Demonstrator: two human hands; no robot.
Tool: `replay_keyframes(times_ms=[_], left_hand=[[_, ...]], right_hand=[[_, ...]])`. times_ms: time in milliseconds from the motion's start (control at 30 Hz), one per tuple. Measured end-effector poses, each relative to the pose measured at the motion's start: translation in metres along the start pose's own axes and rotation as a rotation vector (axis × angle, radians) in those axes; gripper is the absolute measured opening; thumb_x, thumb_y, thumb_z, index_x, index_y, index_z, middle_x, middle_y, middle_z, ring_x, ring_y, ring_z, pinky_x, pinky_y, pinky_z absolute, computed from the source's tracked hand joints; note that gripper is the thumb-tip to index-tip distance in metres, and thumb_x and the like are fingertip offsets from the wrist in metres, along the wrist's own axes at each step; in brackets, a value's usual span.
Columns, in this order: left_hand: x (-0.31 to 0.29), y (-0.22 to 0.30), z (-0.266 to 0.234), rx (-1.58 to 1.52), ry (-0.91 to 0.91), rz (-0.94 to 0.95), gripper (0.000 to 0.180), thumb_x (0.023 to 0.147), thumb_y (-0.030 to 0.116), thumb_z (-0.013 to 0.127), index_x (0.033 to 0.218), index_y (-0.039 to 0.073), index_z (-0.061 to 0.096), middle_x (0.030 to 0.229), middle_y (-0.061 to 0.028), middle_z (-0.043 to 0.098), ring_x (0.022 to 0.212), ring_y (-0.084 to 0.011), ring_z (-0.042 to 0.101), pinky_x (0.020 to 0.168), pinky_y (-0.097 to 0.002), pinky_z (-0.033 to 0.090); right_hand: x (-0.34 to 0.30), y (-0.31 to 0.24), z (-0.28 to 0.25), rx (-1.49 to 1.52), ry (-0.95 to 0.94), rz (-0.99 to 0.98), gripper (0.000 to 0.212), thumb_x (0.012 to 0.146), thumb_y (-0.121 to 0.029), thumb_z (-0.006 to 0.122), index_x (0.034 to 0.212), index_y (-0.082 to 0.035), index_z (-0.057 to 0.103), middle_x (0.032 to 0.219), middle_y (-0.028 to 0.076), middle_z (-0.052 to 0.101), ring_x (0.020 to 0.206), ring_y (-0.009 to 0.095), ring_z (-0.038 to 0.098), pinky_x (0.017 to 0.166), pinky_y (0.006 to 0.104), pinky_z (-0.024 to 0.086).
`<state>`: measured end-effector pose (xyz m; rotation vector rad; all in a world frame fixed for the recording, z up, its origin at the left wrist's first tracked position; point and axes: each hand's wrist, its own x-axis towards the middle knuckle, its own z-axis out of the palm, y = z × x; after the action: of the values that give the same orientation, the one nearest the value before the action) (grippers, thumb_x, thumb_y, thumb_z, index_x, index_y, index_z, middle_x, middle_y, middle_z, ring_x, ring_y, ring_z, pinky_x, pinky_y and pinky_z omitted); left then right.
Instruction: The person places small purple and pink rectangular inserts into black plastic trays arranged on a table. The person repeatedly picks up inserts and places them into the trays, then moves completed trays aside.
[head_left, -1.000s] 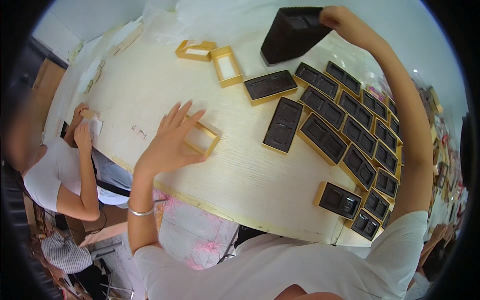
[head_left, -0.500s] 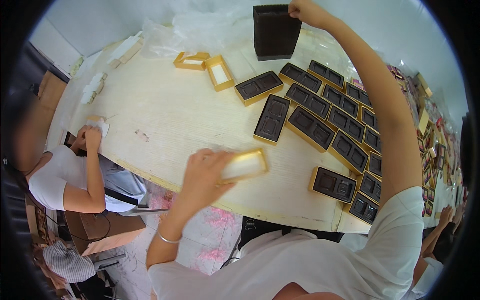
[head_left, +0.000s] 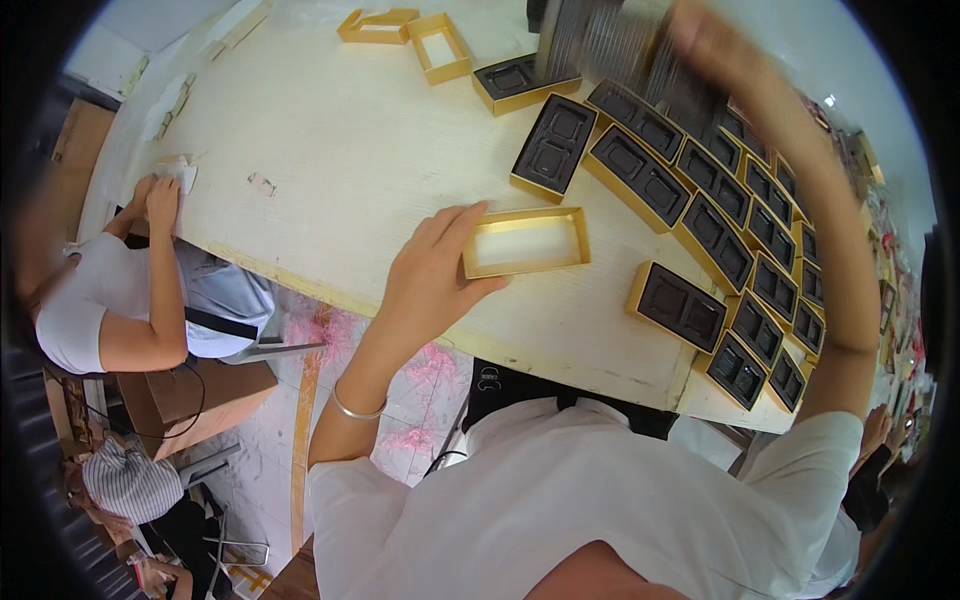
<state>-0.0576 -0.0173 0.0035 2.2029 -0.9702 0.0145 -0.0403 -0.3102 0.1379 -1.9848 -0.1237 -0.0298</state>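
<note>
My left hand (head_left: 432, 272) grips the left end of an empty gold box frame (head_left: 526, 240) lying on the pale wooden table (head_left: 330, 150) near its front edge. My right hand (head_left: 700, 35) is raised at the far side, blurred by motion, holding a stack of dark brown tray inserts (head_left: 600, 40). Several gold boxes with dark inserts (head_left: 700, 215) lie in rows to the right of the frame.
Two more empty gold frames (head_left: 410, 35) sit at the far edge. A seated person in a white top (head_left: 110, 300) works at the table's left end, a hand (head_left: 160, 195) on white paper. Another person's hand (head_left: 875, 430) shows at the far right.
My left hand has slid the gold frame toward the table's front edge and to the right. My right hand has swung the stack of dark inserts closer.
</note>
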Motion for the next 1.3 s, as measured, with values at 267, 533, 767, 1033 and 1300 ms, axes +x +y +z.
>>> replay_keyframes(times_ms=[267,533,767,1033,1300], left_hand=[[0.003,0.026,0.007,-0.188,-0.119,-0.149,0.075,0.064,0.011,0.075,0.129,0.008,0.038,0.102,-0.0108,0.050,0.083,-0.0237,0.054,0.071,-0.0310,0.046],[0.002,0.017,-0.001,-0.227,-0.168,-0.162,0.065,0.064,0.007,0.075,0.123,0.008,0.048,0.101,-0.0070,0.048,0.081,-0.0178,0.052,0.065,-0.0260,0.046],[0.009,0.003,-0.011,-0.327,-0.297,-0.130,0.069,0.061,0.007,0.076,0.124,0.010,0.049,0.103,-0.0046,0.045,0.083,-0.0149,0.049,0.065,-0.0248,0.044],[0.006,-0.001,0.003,-0.121,-0.145,-0.041,0.076,0.056,0.028,0.081,0.123,0.010,0.049,0.097,-0.0095,0.049,0.088,-0.0257,0.055,0.072,-0.0327,0.046],[0.103,0.014,-0.013,0.221,0.303,-0.073,0.062,0.072,0.049,0.063,0.120,0.012,0.049,0.107,-0.0127,0.052,0.095,-0.0307,0.055,0.074,-0.0397,0.046]], right_hand=[[-0.041,0.041,0.057,-0.508,-0.539,0.274,0.034,0.090,-0.034,0.049,0.094,0.000,0.048,0.070,0.010,0.050,0.063,0.020,0.049,0.058,0.0319,0.042],[-0.062,0.045,0.076,-0.740,-0.331,-0.401,0.041,0.088,-0.028,0.048,0.124,-0.009,0.041,0.114,0.020,0.045,0.100,0.032,0.051,0.074,0.0385,0.048],[-0.079,0.070,0.077,-1.240,-0.534,-0.890,0.030,0.076,-0.011,0.055,0.103,-0.002,0.059,0.113,0.015,0.047,0.092,0.023,0.054,0.072,0.0305,0.045],[-0.107,0.045,0.100,-1.245,-0.449,-0.620,0.062,0.080,-0.042,0.050,0.118,0.006,0.048,0.133,0.021,0.034,0.121,0.028,0.036,0.101,0.0420,0.026],[-0.094,0.038,0.062,-1.139,-0.318,-0.291,0.044,0.078,-0.031,0.059,0.104,0.004,0.055,0.113,0.020,0.052,0.102,0.030,0.051,0.090,0.0376,0.037]])
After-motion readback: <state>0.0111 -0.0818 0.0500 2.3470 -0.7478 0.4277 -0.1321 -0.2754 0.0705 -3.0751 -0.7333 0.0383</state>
